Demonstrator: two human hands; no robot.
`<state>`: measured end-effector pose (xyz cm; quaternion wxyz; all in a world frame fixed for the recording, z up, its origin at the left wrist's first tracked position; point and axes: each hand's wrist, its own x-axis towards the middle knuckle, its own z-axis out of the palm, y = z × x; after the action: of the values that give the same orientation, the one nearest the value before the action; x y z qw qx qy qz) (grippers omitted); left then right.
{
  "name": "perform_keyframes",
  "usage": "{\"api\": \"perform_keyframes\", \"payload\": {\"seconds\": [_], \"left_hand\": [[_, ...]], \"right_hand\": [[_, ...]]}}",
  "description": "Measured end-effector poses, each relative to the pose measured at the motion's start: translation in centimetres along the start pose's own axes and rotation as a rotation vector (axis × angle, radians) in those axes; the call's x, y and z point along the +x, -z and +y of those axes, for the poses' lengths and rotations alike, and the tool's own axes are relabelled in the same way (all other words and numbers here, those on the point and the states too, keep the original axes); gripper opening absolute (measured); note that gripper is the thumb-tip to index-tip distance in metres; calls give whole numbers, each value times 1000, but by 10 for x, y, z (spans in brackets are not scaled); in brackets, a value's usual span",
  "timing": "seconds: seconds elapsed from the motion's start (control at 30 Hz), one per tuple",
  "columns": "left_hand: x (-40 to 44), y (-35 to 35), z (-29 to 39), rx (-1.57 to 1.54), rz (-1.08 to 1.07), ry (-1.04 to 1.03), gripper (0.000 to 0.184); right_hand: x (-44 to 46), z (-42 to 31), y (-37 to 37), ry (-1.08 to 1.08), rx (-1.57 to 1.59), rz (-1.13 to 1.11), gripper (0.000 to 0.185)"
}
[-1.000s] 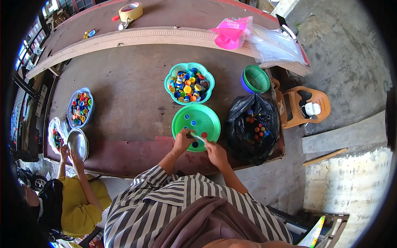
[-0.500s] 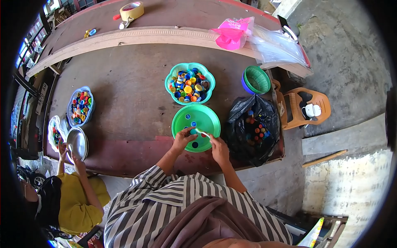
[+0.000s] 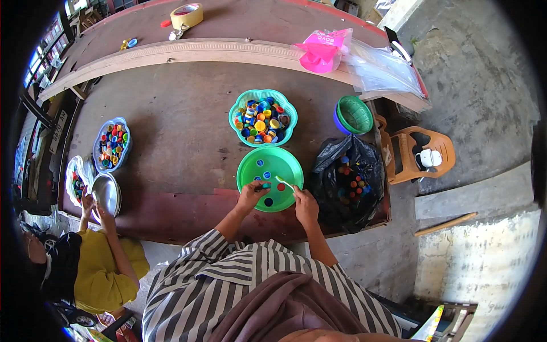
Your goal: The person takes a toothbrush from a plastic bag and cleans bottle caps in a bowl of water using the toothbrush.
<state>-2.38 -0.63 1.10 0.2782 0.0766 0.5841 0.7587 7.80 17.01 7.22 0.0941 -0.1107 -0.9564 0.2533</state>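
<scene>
Tabletop (image 3: 165, 125): carries bag, basket and basin
Black bag (image 3: 330, 159): colored caps inside, right of basin
Scalloped basket (image 3: 234, 108): heaped caps, beyond basin
Green basin (image 3: 290, 165): a few caps lying inside
Right hand (image 3: 306, 206): grip pinching slim tool
Left hand (image 3: 249, 195): grip pinching cap
Slim tool (image 3: 284, 182): green-and-white, over basin
Teal cap (image 3: 266, 185): over basin

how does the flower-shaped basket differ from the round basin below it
The flower-shaped basket has a wavy, lobed rim, while the round basin has a plain circular one. The basket is a bluish green; the basin is a brighter green. The basket holds a heap of mixed-colour caps, whereas the basin has only a few discs spread over its floor. Both sit open side up on the table.
</scene>
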Motion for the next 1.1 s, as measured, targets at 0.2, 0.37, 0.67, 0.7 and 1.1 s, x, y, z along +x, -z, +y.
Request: {"api": "perform_keyframes", "payload": {"seconds": [0.2, 0.37, 0.67, 0.7, 1.1], "left_hand": [[1, 5, -5, 268, 35, -60, 25], [-3, 3, 0, 550, 103, -148, 27], [-6, 2, 20, 570, 14, 47, 30], [-5, 3, 13, 572, 12, 48, 30], [-7, -2, 14, 427, 82, -74, 28]], "right_hand": [[-2, -16, 11, -51, -31, -123, 32], [-3, -20, 13, -43, 16, -38, 33], [0, -29, 16, 82, 84, -179, 32], [0, -28, 14, 80, 86, -177, 32], [2, -22, 12, -111, -44, -125, 30]]}}
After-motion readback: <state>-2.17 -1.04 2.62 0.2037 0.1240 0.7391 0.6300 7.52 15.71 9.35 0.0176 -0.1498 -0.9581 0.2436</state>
